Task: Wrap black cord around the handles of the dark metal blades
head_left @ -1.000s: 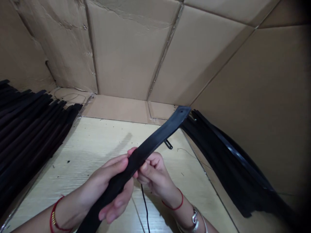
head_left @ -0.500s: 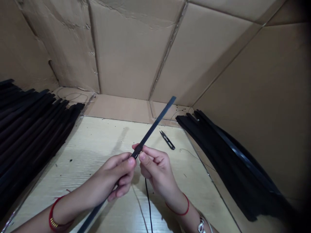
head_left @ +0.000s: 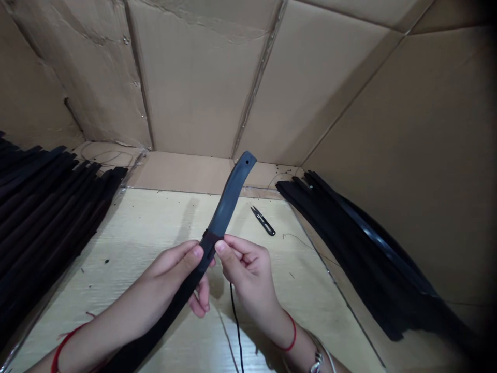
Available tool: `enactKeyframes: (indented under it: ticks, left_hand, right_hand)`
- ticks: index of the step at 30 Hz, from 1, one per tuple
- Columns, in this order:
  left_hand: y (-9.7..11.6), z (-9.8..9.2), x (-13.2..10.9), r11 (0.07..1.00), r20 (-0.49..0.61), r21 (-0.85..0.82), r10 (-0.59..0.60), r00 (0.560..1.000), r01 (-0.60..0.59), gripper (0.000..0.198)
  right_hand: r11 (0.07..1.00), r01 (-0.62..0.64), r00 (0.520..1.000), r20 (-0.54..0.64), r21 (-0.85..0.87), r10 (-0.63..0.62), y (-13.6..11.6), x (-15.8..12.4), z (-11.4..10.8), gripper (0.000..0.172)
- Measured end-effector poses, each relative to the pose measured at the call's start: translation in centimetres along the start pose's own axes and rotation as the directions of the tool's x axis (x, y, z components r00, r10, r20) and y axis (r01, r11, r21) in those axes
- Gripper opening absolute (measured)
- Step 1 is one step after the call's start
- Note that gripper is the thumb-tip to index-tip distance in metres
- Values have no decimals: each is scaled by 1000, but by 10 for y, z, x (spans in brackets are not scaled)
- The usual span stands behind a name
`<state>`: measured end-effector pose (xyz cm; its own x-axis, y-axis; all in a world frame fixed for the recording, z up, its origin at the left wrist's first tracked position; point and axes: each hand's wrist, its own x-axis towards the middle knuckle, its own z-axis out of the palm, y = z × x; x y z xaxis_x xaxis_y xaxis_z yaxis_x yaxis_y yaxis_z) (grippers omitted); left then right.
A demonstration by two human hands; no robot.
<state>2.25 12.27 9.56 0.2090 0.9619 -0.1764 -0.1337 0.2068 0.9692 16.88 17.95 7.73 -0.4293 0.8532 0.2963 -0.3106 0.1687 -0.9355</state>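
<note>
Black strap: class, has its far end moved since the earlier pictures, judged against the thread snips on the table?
Yes. The holed end of the black strap has swung left: it stood right of the black thread snips and now stands left of them.

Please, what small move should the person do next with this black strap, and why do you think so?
Probably the right hand should release the black strap and pick up the thread snips. The left hand grips the strap, the snips lie just ahead on the wooden board, and a thin black cord hangs below the hands.
</note>
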Motion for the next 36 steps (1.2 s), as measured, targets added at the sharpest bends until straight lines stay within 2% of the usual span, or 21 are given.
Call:
enactKeyframes:
  ticks: [5, 8, 10, 11, 13, 15, 17, 18, 19, 21, 23, 24, 27, 29, 32, 34, 36]
  left_hand:
    - [-8, 4, 1, 979, 46, -203, 4, 999, 5, 37]
    - [-15, 3, 5, 927, 199, -369, 1, 980, 73, 42]
    - [-19, 3, 7, 883, 334, -447, 15, 943, 144, 44]
    - [-20, 2, 7, 879, 363, -448, 14, 932, 162, 46]
    - [-21, 3, 7, 933, 311, -345, 9, 950, 104, 48]
    - [-21, 4, 4, 997, 109, -72, 41, 993, -34, 48]
    - [-19, 6, 0, 952, -111, 282, 158, 981, -121, 51]
    - [-17, 6, -2, 891, -171, 436, 218, 961, -125, 48]
    - [-15, 7, -3, 820, -191, 558, 276, 942, -127, 39]
    - [-12, 6, -6, 688, -135, 707, 358, 924, -163, 22]
    - [-11, 4, -6, 624, -84, 757, 385, 919, -192, 23]
    - [-11, 4, -5, 630, -91, 752, 392, 915, -195, 24]
    - [-12, 3, -3, 748, -130, 624, 386, 913, -227, 26]
    - [-11, 5, -2, 831, -114, 484, 371, 922, -275, 25]
    - [-9, 6, -2, 959, -54, 135, 260, 964, -251, 24]
    - [-7, 6, -2, 973, 38, -159, 175, 984, -167, 23]
    - [-7, 5, -1, 927, 167, -368, 145, 975, -75, 22]
  right_hand:
    - [970, -158, 974, 190, 184, 123, 5, 3, -8, 29]
    - [931, -208, 954, 273, 299, 126, 6, 1, -10, 26]
    - [916, -220, 942, 318, 337, 109, 6, 0, -10, 27]
    - [913, -218, 942, 319, 345, 104, 6, 0, -9, 27]
    - [918, -204, 957, 266, 340, 114, 6, -1, -8, 26]
    - [929, -192, 975, 172, 316, 143, 6, 0, -6, 26]
    - [940, -192, 981, 91, 282, 173, 7, 1, -4, 26]
    - [946, -193, 981, 71, 260, 180, 7, 1, -3, 26]
    - [952, -195, 981, 67, 235, 185, 8, 2, -2, 27]
    - [960, -203, 978, 87, 194, 189, 9, 3, -2, 29]
    - [960, -212, 974, 119, 184, 192, 9, 3, -1, 29]
    - [957, -216, 972, 129, 191, 194, 8, 3, -1, 27]
    - [956, -210, 973, 136, 207, 184, 7, 2, -1, 24]
    - [964, -175, 981, 113, 198, 155, 7, 1, -1, 24]
    - [982, -79, 995, 79, 171, 66, 7, -2, -3, 28]
    - [981, -58, 991, 132, 184, 34, 6, -3, -6, 25]
    - [963, -95, 973, 230, 251, 36, 5, -3, -8, 25]
